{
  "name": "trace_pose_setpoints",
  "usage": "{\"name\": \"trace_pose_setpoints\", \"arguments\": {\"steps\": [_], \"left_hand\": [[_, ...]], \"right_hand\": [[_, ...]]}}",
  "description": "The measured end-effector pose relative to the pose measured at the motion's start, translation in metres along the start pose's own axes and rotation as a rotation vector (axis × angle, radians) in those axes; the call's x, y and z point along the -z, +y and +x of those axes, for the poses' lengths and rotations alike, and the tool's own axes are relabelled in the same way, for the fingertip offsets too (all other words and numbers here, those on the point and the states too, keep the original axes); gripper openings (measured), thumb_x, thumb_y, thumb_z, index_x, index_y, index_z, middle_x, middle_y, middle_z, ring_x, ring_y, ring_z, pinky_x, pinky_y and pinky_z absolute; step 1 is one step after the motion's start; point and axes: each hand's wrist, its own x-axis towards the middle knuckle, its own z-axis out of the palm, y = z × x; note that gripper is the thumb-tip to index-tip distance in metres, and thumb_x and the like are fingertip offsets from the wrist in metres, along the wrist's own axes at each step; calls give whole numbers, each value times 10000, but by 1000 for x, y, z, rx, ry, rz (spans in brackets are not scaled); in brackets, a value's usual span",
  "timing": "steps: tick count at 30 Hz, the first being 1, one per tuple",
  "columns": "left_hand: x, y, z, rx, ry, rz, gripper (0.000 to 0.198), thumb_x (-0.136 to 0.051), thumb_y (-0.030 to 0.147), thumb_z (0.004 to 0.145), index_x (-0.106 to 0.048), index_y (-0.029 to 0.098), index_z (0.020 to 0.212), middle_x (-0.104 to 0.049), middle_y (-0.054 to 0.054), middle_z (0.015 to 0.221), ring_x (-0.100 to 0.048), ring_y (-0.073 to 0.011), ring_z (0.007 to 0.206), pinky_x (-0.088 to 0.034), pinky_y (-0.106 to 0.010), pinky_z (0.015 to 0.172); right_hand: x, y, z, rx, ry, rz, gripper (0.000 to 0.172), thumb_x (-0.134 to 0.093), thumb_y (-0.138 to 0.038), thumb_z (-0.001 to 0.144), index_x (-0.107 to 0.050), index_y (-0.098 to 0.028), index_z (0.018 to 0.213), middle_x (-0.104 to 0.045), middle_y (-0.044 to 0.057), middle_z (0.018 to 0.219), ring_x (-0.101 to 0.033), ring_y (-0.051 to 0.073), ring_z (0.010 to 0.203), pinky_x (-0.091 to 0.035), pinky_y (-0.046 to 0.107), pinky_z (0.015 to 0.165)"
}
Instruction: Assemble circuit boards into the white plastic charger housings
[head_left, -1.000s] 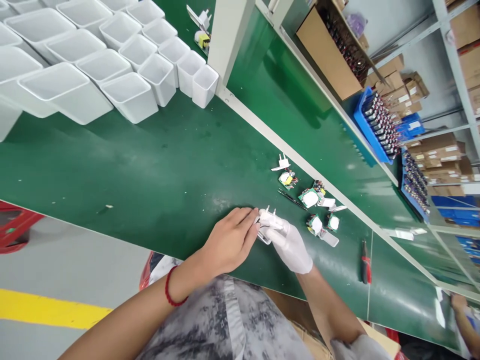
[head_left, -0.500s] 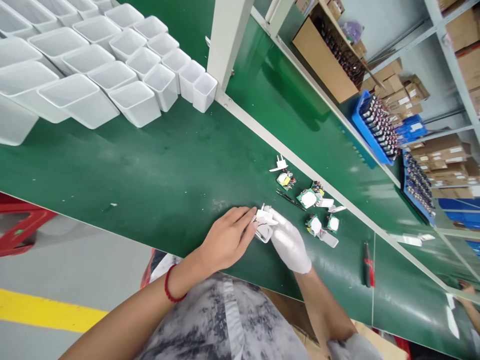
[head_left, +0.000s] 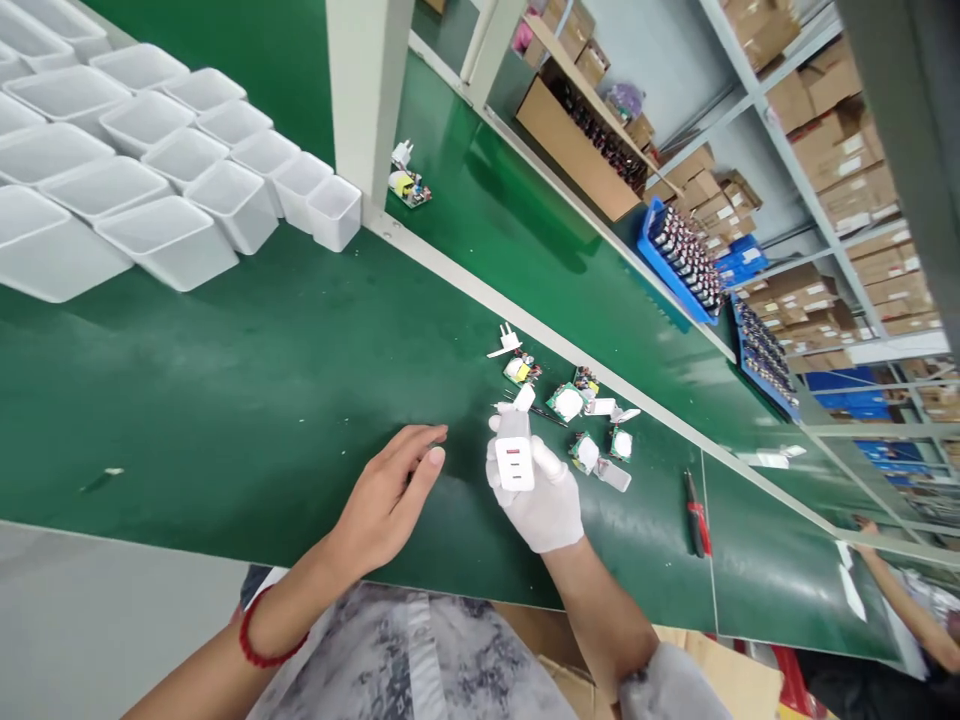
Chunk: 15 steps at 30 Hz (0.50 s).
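My right hand [head_left: 547,500], in a white glove, holds a white USB charger [head_left: 514,465], its port face towards me with one red slot and two dark ones. Part of the charger's far end is hidden by glove and angle. To the left, my bare left hand [head_left: 390,495] hovers over the green bench, fingers loosely curled, thumb apart, nothing in it. Beyond the charger lie black tweezers [head_left: 551,415], a white plug piece [head_left: 508,341] and several small circuit boards, among them one with a white pad [head_left: 568,402].
Rows of white bins [head_left: 335,212] stand at the upper left. Red-handled pliers [head_left: 697,515] lie to the right. A pale rail [head_left: 465,282] and post [head_left: 367,100] divide the bench [head_left: 247,400]. Blue trays [head_left: 679,265] sit beyond; another person's arm [head_left: 900,600] shows far right.
My left hand has come away from the charger and moved left. My right hand now holds the charger alone, turned with its ports facing me. The camera view has shifted right.
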Motion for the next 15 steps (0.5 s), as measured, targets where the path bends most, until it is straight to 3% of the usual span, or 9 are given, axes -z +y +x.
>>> {"name": "trace_pose_setpoints", "arguments": {"steps": [2, 10, 15], "left_hand": [[-1, 0, 1, -5, -6, 26, 398, -374, 432, 1003, -629, 198, 1199, -638, -77, 1174, -634, -143, 800, -538, -288, 728], [-2, 3, 3, -38, -3, 104, 358, -396, 402, 997, -645, 190, 1143, -654, -71, 1146, -650, -144, 807, -536, -266, 717], [-6, 4, 2, -79, -7, 145, 320, -425, 375, 987, -637, 179, 1125, -657, -76, 1103, -633, -129, 734, -532, -252, 651]], "right_hand": [[1, -4, 0, -23, -1, 57, 425, -609, -446, 838, -586, -278, 1228, -659, 23, 1099, -584, 138, 662, -471, 264, 516], [4, -4, -3, -30, -24, 134, 381, -637, -420, 842, -615, -269, 1191, -681, 8, 1058, -623, 134, 684, -487, 247, 502], [19, -31, 1, 143, -9, -174, 504, -654, -458, 832, -577, -216, 1267, -713, 51, 889, -656, 189, 663, -530, 296, 520]]}}
